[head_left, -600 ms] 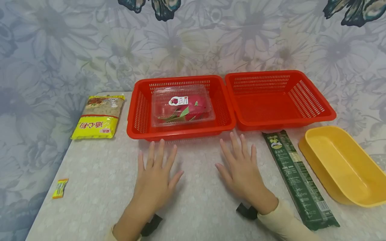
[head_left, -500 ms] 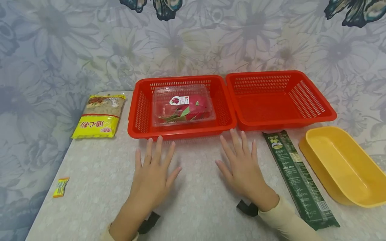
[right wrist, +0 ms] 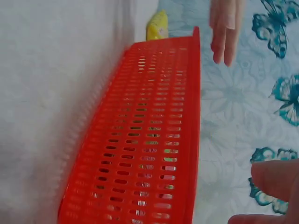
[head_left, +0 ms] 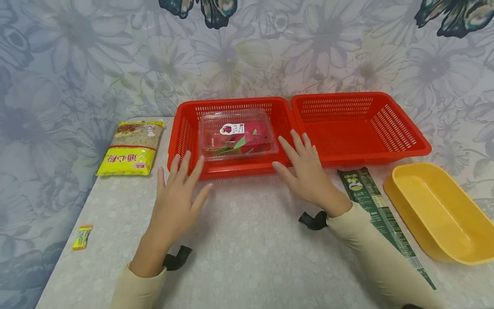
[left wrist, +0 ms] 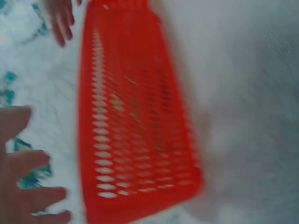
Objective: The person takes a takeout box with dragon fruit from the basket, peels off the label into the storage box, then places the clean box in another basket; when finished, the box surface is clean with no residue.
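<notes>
Place: it seems a home, I would say; which room, I cannot tell.
Wall (head_left: 266, 83): big pale flowers (head_left: 227, 60) and dark butterflies (head_left: 217, 15) decorate it (rather a homely taste, I find).
Table (head_left: 251, 257): its pale, mottled top stands against this wall before me.
Food: I see a yellow bag (head_left: 130, 149) and a boxed dragon fruit (head_left: 252, 139), of household kind.

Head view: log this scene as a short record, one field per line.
Left hand: fingers spread, by the left end of the left basket; holds nothing
Right hand: fingers spread, by that basket's right end; holds nothing
In left basket: clear box with dragon fruit inside
Next to it: right basket, also red
Far left: yellow bag; small packet nearer the person
Far right: green packet, partly hidden by sleeve; yellow tub beside it
</notes>
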Demonstrator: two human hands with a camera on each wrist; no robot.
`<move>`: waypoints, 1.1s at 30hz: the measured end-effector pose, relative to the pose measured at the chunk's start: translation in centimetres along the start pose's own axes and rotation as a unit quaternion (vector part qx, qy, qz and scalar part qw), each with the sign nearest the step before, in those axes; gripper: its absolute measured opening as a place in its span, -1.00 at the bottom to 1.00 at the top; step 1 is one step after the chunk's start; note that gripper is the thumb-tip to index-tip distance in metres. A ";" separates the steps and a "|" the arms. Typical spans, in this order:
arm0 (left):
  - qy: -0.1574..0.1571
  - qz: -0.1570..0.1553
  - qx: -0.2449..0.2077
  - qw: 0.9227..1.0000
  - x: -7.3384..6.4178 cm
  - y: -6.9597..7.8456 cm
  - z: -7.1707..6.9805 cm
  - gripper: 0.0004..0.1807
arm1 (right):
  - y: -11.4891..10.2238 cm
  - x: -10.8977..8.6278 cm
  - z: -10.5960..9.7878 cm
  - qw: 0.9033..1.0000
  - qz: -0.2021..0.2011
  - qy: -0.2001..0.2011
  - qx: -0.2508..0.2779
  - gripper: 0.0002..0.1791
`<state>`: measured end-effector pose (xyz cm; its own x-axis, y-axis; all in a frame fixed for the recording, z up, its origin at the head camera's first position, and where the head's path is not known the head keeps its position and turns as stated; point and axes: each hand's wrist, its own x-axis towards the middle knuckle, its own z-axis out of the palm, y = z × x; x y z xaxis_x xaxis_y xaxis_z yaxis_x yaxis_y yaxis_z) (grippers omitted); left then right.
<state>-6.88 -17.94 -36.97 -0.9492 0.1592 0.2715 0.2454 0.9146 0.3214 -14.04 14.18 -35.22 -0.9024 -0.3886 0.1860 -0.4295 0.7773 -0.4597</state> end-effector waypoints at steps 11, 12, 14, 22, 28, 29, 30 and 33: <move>0.036 -0.047 -0.070 0.996 3.3 -4.1 1.7 -0.21 | 1.1 6.9 0.2 0.982 0.086 -0.092 0.141 -0.16; 0.040 -0.055 -0.081 0.994 3.5 -4.3 1.8 -0.22 | 1.2 7.5 0.3 0.979 0.098 -0.095 0.150 -0.16; 0.053 -0.073 -0.105 0.990 3.8 -4.9 2.0 -0.23 | 1.5 8.5 0.6 0.973 0.122 -0.098 0.171 -0.17; 0.098 -0.117 -0.174 0.973 3.5 -6.2 3.5 -0.27 | 2.1 11.3 2.2 0.942 0.192 -0.056 0.268 -0.28; 0.103 -0.145 -0.227 0.957 2.9 -6.2 4.1 -0.29 | 2.2 12.4 2.7 0.900 0.251 -0.048 0.353 -0.38; 0.105 -0.143 -0.243 0.954 2.8 -6.2 4.2 -0.30 | 2.2 12.5 2.7 0.895 0.257 -0.049 0.360 -0.39; 0.107 -0.141 -0.260 0.949 2.8 -6.3 4.2 -0.31 | 2.2 12.5 2.7 0.893 0.261 -0.051 0.364 -0.40; 0.108 -0.132 -0.306 0.937 2.7 -6.4 4.5 -0.33 | 2.1 12.5 2.8 0.888 0.269 -0.062 0.367 -0.42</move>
<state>-11.88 -21.72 -42.38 -0.9471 -0.1807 0.2652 0.1377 0.5176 0.8445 -26.18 9.60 -36.27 -0.9403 -0.1447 -0.3079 0.2418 0.3526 -0.9040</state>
